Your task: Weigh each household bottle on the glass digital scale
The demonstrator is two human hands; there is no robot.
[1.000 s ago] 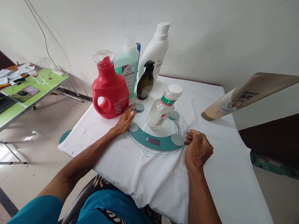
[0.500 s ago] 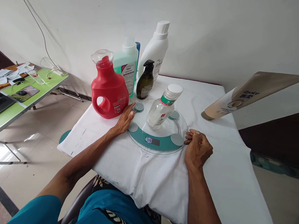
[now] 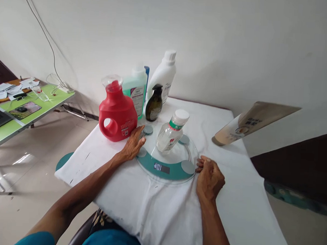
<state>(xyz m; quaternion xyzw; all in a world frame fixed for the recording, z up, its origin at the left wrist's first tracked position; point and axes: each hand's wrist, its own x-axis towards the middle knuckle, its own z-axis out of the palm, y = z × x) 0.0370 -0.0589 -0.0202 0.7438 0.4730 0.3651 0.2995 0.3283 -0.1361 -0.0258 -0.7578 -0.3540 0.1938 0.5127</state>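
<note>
- A knock from either grip to the round, teal-banded glass scale (image 3: 176, 173) could topple the clear, white-capped bottle (image 3: 168, 138) standing on it
- The bottle's cap points up, long axis near upright, slanting right in my view
- My left grip (image 3: 134, 144) spreads loosely at the rim, clasping nothing; my right grip (image 3: 210, 179) curls beside it, hold unclear

The scale (image 3: 148, 163) is clear glass with a teal band, grey pads (image 3: 188, 167) and a dark display (image 3: 166, 170) with pale digits. The clear bottle (image 3: 166, 139) on it has a white cap (image 3: 181, 116) and a green neck label (image 3: 175, 125) edged in red. The jug (image 3: 117, 115) is red, the pump bottle (image 3: 153, 107) dark brown, the tall bottle (image 3: 162, 77) white, the tube (image 3: 246, 124) beige and white. A white cloth (image 3: 173, 206) shows dark streaks (image 3: 87, 156)
</note>
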